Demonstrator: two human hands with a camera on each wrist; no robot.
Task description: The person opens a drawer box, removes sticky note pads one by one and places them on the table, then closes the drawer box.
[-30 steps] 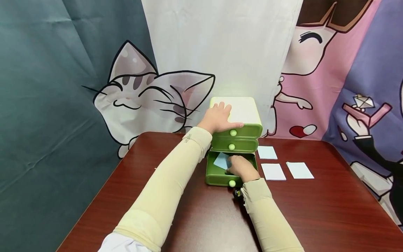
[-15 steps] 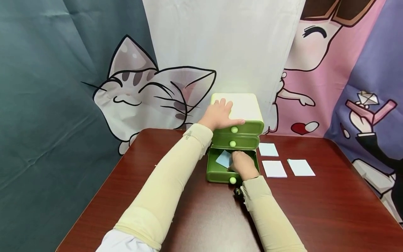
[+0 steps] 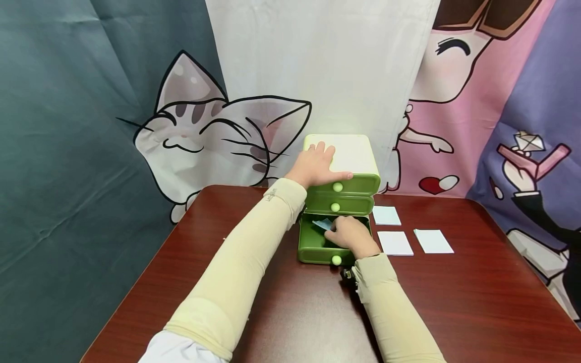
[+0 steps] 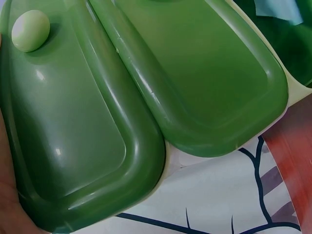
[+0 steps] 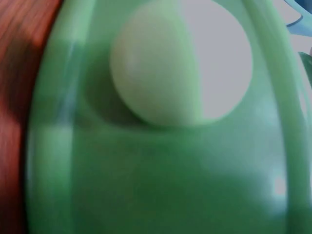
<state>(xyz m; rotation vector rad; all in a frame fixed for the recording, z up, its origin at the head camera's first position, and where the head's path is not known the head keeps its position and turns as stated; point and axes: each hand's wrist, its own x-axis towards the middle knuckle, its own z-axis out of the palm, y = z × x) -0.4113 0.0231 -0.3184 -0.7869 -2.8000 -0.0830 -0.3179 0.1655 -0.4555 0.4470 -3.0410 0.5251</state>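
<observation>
A small desktop drawer cabinet (image 3: pixel 351 151) with a pale top and green fronts stands at the table's back. My left hand (image 3: pixel 313 166) rests on its top, fingers spread and thumb along the front edge. The bottom drawer (image 3: pixel 313 248) is pulled out; the two above it are shut. Inside it, my right hand (image 3: pixel 354 236) pinches a light blue square of paper (image 3: pixel 323 224), which is tilted up and partly hidden by the fingers. The left wrist view also catches the blue paper (image 4: pixel 279 9). The right wrist view is filled by the drawer's round knob (image 5: pixel 161 68).
Three stacks of pale square paper, the back one (image 3: pixel 387 216), the front one (image 3: pixel 395 243) and the right one (image 3: pixel 433 241), lie right of the cabinet on the brown table (image 3: pixel 476 287). Behind hangs a cartoon-printed curtain (image 3: pixel 363 65).
The blue paper has gone from lying flat to tilted, shifting toward the drawer's back. My right hand has moved slightly right. The left hand stays on the cabinet top.
</observation>
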